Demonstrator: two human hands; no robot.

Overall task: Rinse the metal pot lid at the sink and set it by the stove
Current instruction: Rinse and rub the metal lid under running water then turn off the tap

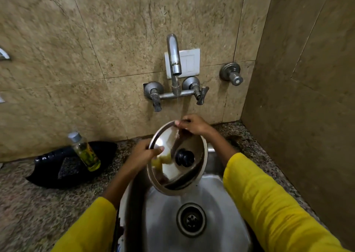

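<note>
Both hands [146,152] [193,124] gripping lid [189,174] (tilted)

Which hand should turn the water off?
Probably the right hand: it pinches the lid rim just below the tap handles, while the left hand holds the lid's side.

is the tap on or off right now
On. A thin stream of water falls from the tap spout onto the top edge of the metal pot lid held over the sink.
</note>
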